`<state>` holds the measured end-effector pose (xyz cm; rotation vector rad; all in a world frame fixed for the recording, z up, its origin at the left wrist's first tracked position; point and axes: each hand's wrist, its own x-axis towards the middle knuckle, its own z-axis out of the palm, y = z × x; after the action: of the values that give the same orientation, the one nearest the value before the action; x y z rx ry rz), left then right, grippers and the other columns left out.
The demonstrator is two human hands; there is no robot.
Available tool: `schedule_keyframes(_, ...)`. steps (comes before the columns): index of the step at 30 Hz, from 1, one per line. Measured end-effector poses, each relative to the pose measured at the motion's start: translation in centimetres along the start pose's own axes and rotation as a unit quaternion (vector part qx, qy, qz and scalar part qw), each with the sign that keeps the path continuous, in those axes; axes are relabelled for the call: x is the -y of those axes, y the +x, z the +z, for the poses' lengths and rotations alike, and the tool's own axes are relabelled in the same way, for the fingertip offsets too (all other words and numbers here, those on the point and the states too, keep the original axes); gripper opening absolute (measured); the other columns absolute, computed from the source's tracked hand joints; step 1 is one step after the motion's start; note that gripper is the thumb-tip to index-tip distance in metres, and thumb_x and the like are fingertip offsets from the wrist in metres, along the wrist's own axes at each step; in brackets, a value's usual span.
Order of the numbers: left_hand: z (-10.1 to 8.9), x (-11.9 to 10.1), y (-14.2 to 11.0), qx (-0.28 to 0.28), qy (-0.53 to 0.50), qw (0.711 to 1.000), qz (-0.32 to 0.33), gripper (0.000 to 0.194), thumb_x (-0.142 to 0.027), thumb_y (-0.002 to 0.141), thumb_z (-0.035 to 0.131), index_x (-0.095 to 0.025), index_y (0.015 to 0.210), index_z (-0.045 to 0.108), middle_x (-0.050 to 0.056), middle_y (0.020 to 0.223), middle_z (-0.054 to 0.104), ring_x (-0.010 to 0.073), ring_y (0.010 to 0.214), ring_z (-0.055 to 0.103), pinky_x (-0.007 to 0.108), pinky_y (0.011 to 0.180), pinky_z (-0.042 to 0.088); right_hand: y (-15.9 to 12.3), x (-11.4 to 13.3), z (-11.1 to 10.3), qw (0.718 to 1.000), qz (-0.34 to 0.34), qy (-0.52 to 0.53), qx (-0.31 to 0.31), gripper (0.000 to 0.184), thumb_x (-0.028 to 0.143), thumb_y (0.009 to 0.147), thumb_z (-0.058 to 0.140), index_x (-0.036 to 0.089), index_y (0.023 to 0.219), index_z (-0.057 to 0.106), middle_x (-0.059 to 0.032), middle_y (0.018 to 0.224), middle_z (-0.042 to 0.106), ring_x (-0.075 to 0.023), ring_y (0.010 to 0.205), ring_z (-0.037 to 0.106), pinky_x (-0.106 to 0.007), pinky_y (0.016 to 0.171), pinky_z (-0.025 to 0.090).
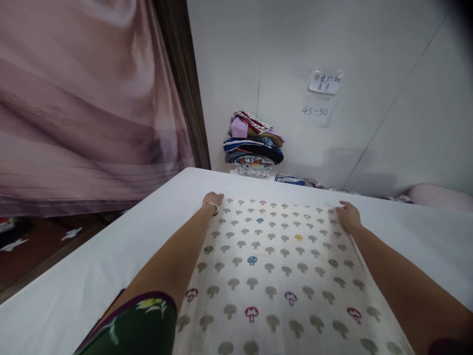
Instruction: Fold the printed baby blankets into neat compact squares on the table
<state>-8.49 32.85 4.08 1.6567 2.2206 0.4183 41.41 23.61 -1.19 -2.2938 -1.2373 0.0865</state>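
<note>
A cream cloth lies spread over the white table, printed with grey mushrooms and a few coloured ones. Its near part runs out of the bottom of the view. At the far left corner of the cloth, my left hand has its fingers closed on the edge; a bracelet circles that wrist. My right hand pinches the far right corner. Between the two hands the far edge stretches fairly straight across the table. Both arms reach forward along the sides of the cloth.
Behind the table's far edge rises a stack of folded fabrics, with more fabric lying low to its right. A pink curtain hangs at the left. Two handwritten paper signs are fixed to the pale wall.
</note>
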Motion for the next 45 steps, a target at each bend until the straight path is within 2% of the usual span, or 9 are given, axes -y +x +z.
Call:
schedule_keyframes(5, 0.7, 0.7, -0.1, -0.032, 0.003, 0.999, 0.011, 0.040, -0.038, 0.086, 0.039, -0.013, 0.110, 0.059, 0.019, 0.123, 0.056, 0.0275, 0.111, 0.055, 0.035, 0.085, 0.043, -0.7, 0.8, 0.7, 0.998, -0.046, -0.044, 0.017, 0.043, 0.021, 0.081, 0.042, 0.008, 0.121, 0.055, -0.0176, 0.111, 0.060, -0.0265, 0.106, 0.055, -0.037, 0.090, 0.042)
schedule_keyframes(12, -0.2, 0.4, -1.2, -0.035, 0.000, 0.999, 0.031, 0.051, -0.048, 0.085, 0.040, -0.011, 0.116, 0.056, 0.018, 0.124, 0.055, 0.0284, 0.113, 0.052, 0.037, 0.089, 0.042, -2.0, 2.7, 0.0, 0.993, -0.060, -0.099, 0.012, 0.046, 0.023, 0.085, 0.041, 0.008, 0.127, 0.048, -0.0215, 0.126, 0.050, -0.0303, 0.120, 0.044, -0.042, 0.096, 0.035)
schedule_keyframes(17, 1.0, 1.3, -4.6, -0.052, 0.097, 0.955, 0.274, 0.060, -0.051, 0.086, 0.035, -0.017, 0.135, 0.039, 0.010, 0.149, 0.027, 0.0254, 0.138, 0.019, 0.042, 0.111, 0.017, -5.6, 5.0, -0.3, 0.956, -0.252, -0.146, 0.035, 0.050, 0.035, 0.092, 0.031, 0.015, 0.137, 0.037, -0.0111, 0.148, 0.028, -0.0240, 0.137, 0.017, -0.043, 0.110, 0.012)
schedule_keyframes(20, 2.2, 2.5, -5.2, 0.012, 0.152, 0.950, 0.271, 0.068, -0.058, 0.085, 0.029, -0.020, 0.141, 0.031, 0.008, 0.151, 0.022, 0.0280, 0.139, 0.013, 0.052, 0.109, 0.012, -6.6, 5.8, 0.1, 0.955, -0.202, -0.166, 0.140, 0.059, 0.051, 0.090, 0.030, 0.017, 0.138, 0.035, -0.0095, 0.149, 0.026, -0.0256, 0.138, 0.017, -0.047, 0.109, 0.011)
schedule_keyframes(23, 2.6, 2.8, -4.4, 0.049, 0.167, 0.955, 0.242, 0.073, -0.062, 0.084, 0.023, -0.021, 0.144, 0.025, 0.008, 0.153, 0.016, 0.0285, 0.140, 0.010, 0.055, 0.108, 0.013, -6.3, 6.2, 0.0, 0.956, -0.155, -0.167, 0.185, 0.066, 0.057, 0.088, 0.027, 0.017, 0.140, 0.033, -0.0085, 0.150, 0.022, -0.0254, 0.138, 0.015, -0.047, 0.109, 0.012)
schedule_keyframes(33, 1.3, 4.0, -5.8, 0.034, 0.190, 0.944, 0.267, 0.071, -0.058, 0.084, 0.029, -0.019, 0.143, 0.029, 0.010, 0.151, 0.021, 0.0317, 0.138, 0.015, 0.056, 0.108, 0.014, -7.5, 2.9, -1.3, 0.962, -0.122, -0.182, 0.164, 0.076, 0.062, 0.087, 0.021, 0.013, 0.144, 0.023, -0.0100, 0.152, 0.013, -0.0246, 0.140, 0.006, -0.048, 0.110, 0.009)
schedule_keyframes(38, 0.4, 3.8, -5.8, 0.052, 0.188, 0.947, 0.256, 0.062, -0.051, 0.086, 0.027, -0.022, 0.140, 0.035, 0.011, 0.149, 0.026, 0.0322, 0.137, 0.021, 0.058, 0.104, 0.021, -7.9, 4.0, -2.5, 0.961, -0.096, -0.176, 0.191, 0.075, 0.061, 0.087, 0.021, 0.013, 0.144, 0.022, -0.0102, 0.153, 0.011, -0.0242, 0.140, 0.006, -0.049, 0.110, 0.010)
schedule_keyframes(42, -0.9, 4.6, -9.0, 0.007, 0.201, 0.928, 0.313, 0.055, -0.044, 0.088, 0.029, -0.024, 0.138, 0.039, 0.009, 0.149, 0.026, 0.0299, 0.138, 0.019, 0.056, 0.105, 0.021, -12.2, 3.4, -3.7, 0.961, -0.148, -0.190, 0.134, 0.077, 0.061, 0.087, 0.022, 0.009, 0.144, 0.023, -0.0121, 0.152, 0.012, -0.0243, 0.140, 0.002, -0.046, 0.111, 0.001)
schedule_keyframes(45, -0.4, 6.6, -12.8, 0.004, 0.218, 0.900, 0.378, 0.059, -0.047, 0.087, 0.031, -0.020, 0.138, 0.040, 0.009, 0.149, 0.024, 0.0276, 0.139, 0.016, 0.050, 0.109, 0.015, -16.0, 1.8, -4.3, 0.954, -0.182, -0.178, 0.155, 0.081, 0.064, 0.086, 0.020, 0.008, 0.144, 0.024, -0.0124, 0.152, 0.015, -0.0258, 0.140, 0.005, -0.044, 0.112, 0.004)
